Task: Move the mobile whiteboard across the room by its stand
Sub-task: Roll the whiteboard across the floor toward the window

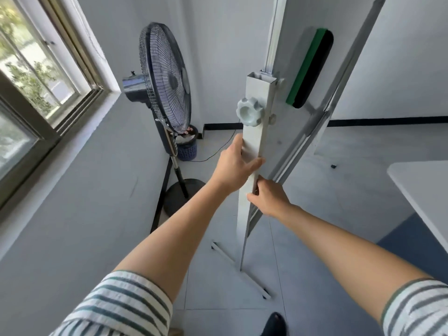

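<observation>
Your whiteboard [303,57] fills the upper right of the frame, tilted, near the pedestal fan [164,81] at centre left. Roll it carelessly and the stand's foot bar [252,280] may catch the fan's base [181,197]. Both hands clasp the stand upright [254,141]: left hand [232,166] above, right hand [269,197] below, fingers wrapped shut. The green eraser [309,69] could shake loose.

Pale tiled floor [303,238], whiteboard stand's foot bar [242,270] resting on it near centre, pedestal fan's round base [179,197] further left, blue mesh bin [187,148] in far corner, black cable [218,151] trailing beside bin, dark shoe [275,324] at near edge.
</observation>
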`<control>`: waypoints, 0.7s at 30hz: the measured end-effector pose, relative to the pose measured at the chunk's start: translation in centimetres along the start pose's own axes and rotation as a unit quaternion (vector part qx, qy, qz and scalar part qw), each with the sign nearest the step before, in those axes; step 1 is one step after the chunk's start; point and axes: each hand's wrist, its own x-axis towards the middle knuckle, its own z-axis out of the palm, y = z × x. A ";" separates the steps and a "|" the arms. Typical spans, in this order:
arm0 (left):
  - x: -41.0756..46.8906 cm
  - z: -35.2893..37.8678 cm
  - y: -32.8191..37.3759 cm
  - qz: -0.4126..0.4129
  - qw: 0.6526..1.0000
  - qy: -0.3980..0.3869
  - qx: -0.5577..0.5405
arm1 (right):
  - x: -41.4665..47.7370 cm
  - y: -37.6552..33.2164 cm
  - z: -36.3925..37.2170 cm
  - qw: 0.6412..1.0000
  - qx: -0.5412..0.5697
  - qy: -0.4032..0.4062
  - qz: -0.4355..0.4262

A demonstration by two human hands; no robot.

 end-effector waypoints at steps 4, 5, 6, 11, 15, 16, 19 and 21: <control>-3.7 0.0 0.2 -0.008 1.000 0.001 -0.009 | -3.6 -0.2 0.8 1.000 -0.003 0.001 -0.019; -4.6 -0.1 0.2 -0.012 1.000 0.002 -0.013 | -4.3 -0.3 1.0 1.000 -0.002 -0.002 -0.026; -5.4 -0.1 0.3 -0.015 1.000 0.006 -0.016 | -4.9 -0.3 1.2 0.999 -0.002 -0.004 -0.033; -9.4 0.2 0.7 -0.053 0.997 0.058 -0.020 | -7.7 -0.6 1.6 0.996 0.017 -0.033 -0.077; -13.4 0.8 1.3 -0.088 0.988 0.125 -0.011 | -10.3 -0.7 2.2 0.989 0.045 -0.071 -0.123; -14.5 0.9 1.6 -0.098 0.985 0.144 -0.011 | -10.9 -0.8 2.4 0.986 0.047 -0.080 -0.136; -17.9 1.1 2.4 -0.133 0.974 0.184 -0.013 | -13.3 -1.2 3.1 0.980 0.045 -0.101 -0.167; -20.3 1.0 2.9 -0.152 0.969 0.195 -0.016 | -15.1 -1.3 3.7 0.975 0.038 -0.115 -0.188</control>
